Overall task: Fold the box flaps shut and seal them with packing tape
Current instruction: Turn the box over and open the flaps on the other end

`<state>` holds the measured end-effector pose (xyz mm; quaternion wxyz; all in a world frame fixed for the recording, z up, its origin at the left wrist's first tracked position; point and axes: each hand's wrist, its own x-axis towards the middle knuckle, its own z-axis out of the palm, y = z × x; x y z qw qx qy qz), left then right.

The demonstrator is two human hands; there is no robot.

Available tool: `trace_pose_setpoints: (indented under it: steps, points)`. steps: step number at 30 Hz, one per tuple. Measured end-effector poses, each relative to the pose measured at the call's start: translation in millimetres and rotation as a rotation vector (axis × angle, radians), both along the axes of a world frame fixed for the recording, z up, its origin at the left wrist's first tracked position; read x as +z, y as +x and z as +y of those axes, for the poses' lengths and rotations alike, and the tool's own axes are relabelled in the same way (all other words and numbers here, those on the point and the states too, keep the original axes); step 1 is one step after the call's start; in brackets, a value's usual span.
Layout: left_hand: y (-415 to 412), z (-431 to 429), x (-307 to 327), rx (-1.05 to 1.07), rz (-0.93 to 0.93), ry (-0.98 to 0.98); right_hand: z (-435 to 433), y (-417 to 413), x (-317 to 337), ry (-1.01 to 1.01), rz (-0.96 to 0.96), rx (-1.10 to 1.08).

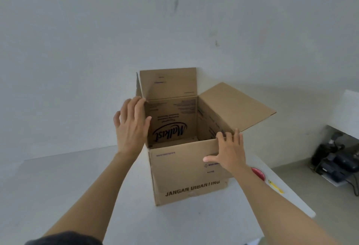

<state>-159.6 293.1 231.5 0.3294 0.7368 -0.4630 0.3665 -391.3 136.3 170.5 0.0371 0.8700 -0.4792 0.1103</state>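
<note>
An open cardboard box stood upright on the white worktop, its far flap raised. The left hand, fingers spread, pressed flat against the box's nine-o'clock side. The right hand, also spread, rested on the near three-o'clock corner below the splayed right flap. A red roll lay at four o'clock.

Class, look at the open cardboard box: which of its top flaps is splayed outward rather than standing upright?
The right-hand flap, leaning out and away from the box. The far flap stands upright against the wall.
</note>
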Motion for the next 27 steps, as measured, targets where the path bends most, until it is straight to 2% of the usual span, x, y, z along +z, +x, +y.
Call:
trace_pose_setpoints:
  steps: [4,6,8,9,12,16,21,23,27]
  points:
    - [17.0,22.6,-17.2,0.258,0.257,0.113,10.4,5.7,5.2,0.003,0.052,-0.048]
    - [24.6,30.6,-27.6,0.425,0.23,0.289,15.1,5.0,4.8,-0.014,0.049,-0.066]
    - [24.3,31.5,-38.3,0.461,0.143,0.52,16.3,0.7,4.7,-0.006,0.03,-0.091]
    - [22.5,29.5,-43.6,0.41,0.176,0.565,15.6,-2.5,4.9,0.002,0.017,-0.099]
    - [7.9,16.6,-54.0,0.051,0.542,0.537,8.5,-13.9,2.6,0.025,-0.028,-0.091]
    - [-8.9,-7.9,-71.2,-0.137,0.577,0.719,-11.9,-30.8,1.1,0.101,-0.113,-0.056]
    - [-7.1,-35.1,-87.5,-0.23,0.604,0.538,-39.1,-43.9,9.0,0.181,-0.188,0.024]
    - [-13.1,-43.0,-87.5,-0.249,0.599,0.469,-49.1,-47.3,8.3,0.125,-0.161,0.061]
    - [-24.4,-55.6,-93.3,-0.136,0.507,0.379,-65.7,-47.3,5.8,0.01,-0.149,0.071]
